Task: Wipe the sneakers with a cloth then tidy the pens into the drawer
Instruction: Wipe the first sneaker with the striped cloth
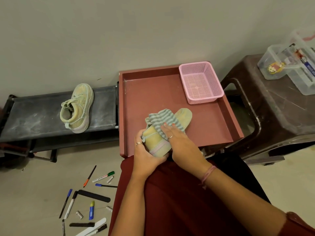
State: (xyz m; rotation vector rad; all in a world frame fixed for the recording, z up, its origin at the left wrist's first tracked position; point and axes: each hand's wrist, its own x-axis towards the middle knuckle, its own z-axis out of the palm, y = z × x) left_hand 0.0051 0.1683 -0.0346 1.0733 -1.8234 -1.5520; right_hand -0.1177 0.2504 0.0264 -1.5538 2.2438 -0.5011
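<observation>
She has one sneaker (158, 142) tipped on its side over the near edge of the red drawer (213, 123), heel toward her. Her left hand (146, 154) cups the heel from below, fingers curled round the sole. Her right hand (173, 133) lies flat on the striped cloth (163, 120), fingers straight and close together, pressing it against the upper. The toe points far-right, toward the pink basket (201, 82) that sits in the drawer's far right corner.

What could go wrong? The shoe looks only half supported — much of its weight seems to hang in that left hand, so I'd guess a hard stroke could twist it loose and drop it into her lap. The cloth is merely pressed, not gripped; it may bunch or slide off the toe. And any dust wiped loose would fall into the very drawer meant for the pens.

The second sneaker (76, 108) stands well apart on the dark low rack (34, 114) to the left, looking just as dusty, so I judge the wiping far from finished. The pens (69, 204) lie scattered on the floor near-left, mixed with a green-capped marker (104, 176), a small blue tube (91, 210) and some flat dark and white strips — they will want sorting out. The shoe itself occupies the drawer for now. To the right a brown stool (272, 108) carries clear plastic boxes (289, 68), clear of the work.
</observation>
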